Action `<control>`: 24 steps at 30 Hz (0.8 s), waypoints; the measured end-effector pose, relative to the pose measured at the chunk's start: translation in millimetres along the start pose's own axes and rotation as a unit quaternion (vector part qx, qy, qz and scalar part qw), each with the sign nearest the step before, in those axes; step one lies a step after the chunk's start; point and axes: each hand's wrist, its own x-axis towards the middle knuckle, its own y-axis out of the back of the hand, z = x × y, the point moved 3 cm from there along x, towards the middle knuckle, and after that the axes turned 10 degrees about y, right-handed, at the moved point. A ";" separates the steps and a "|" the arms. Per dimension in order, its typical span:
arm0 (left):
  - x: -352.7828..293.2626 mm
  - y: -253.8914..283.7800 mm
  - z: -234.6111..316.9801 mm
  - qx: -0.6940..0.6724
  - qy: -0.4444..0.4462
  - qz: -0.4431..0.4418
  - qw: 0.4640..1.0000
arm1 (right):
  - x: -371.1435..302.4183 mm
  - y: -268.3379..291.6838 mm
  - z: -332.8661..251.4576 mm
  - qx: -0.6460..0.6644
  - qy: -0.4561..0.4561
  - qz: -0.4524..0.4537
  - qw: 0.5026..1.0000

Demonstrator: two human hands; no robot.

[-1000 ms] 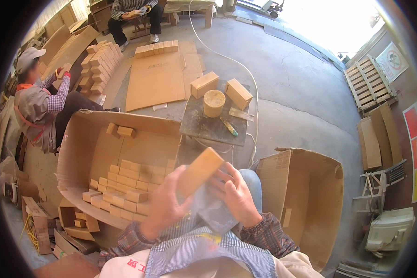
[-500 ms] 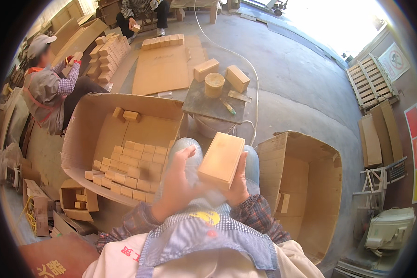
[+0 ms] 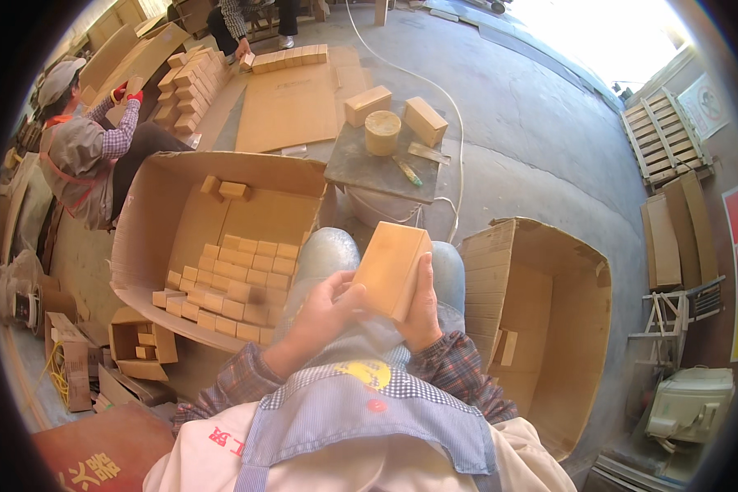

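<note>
A light wooden block (image 3: 391, 264) is held up above my lap, tilted, with its broad face toward me. My right hand (image 3: 422, 307) grips its right side and lower end, thumb up along the edge. The curled fingers of my left hand (image 3: 321, 318) press against its lower left corner; they are slightly blurred. To the left stands an open carton (image 3: 143, 221) with rows of similar wooden blocks (image 3: 236, 271) in it. On a low stand (image 3: 344, 170) ahead are two larger blocks (image 3: 425, 120), a round tub (image 3: 383, 134), a brush (image 3: 407, 171) and a flat blade (image 3: 429, 153).
Right of my knees an open carton (image 3: 562, 328) holds a few wooden pieces. A co-worker (image 3: 86, 152) sits at the left beside stacked blocks (image 3: 195, 86). Another person's hand (image 3: 243, 49) touches a block row on a cardboard sheet (image 3: 287, 107). A white hose (image 3: 455, 135) crosses the floor.
My left hand has moved from beside the block onto its lower left corner. The block has turned more upright, showing its right side. The far person's hand has lowered a block to the row.
</note>
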 end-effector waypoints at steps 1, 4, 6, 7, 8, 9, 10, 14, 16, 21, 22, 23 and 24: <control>1.6 0.3 -3.1 -0.018 0.017 0.002 1.000 | 0.6 1.0 1.2 -0.019 0.012 0.021 1.000; 7.2 0.1 -10.0 -0.094 0.040 -0.025 0.994 | 1.3 -3.7 0.9 -0.088 0.093 -0.027 0.991; 9.4 1.7 -11.7 -0.146 0.054 -0.051 0.987 | 0.3 -7.0 1.3 -0.126 0.099 -0.040 0.986; 9.8 2.8 -11.8 -0.151 0.054 -0.060 0.985 | -0.6 -8.8 0.2 -0.138 0.105 -0.045 0.984; 10.2 3.7 -11.7 -0.156 0.054 -0.070 0.984 | -1.3 -10.8 -0.8 -0.159 0.108 -0.054 0.980; 10.3 4.2 -11.4 -0.166 0.049 -0.086 0.981 | -2.2 -12.7 -2.6 -0.173 0.113 -0.061 0.977; 10.6 5.2 -11.6 -0.178 0.055 -0.092 0.978 | -2.9 -14.5 -4.4 -0.187 0.118 -0.067 0.973; 11.4 12.5 -13.8 -0.171 0.046 -0.036 0.984 | -3.4 -16.1 -7.4 -0.166 0.092 -0.065 0.980; 11.5 18.3 -11.7 -0.086 -0.009 0.022 0.996 | -2.1 -14.5 -8.1 -0.157 0.102 -0.073 0.980; 2.5 23.4 0.8 0.155 -0.193 0.119 0.961 | 2.6 -2.2 -6.2 -0.219 0.078 -0.103 0.967; 0.8 23.7 2.6 0.170 -0.195 0.131 0.957 | 3.7 0.5 -6.0 -0.237 0.066 -0.116 0.962; -1.3 22.9 4.5 0.184 -0.202 0.139 0.952 | 4.3 2.5 -6.5 -0.225 0.063 -0.125 0.964; -3.9 21.6 6.5 0.198 -0.208 0.146 0.947 | 4.6 4.5 -6.8 -0.218 0.053 -0.136 0.965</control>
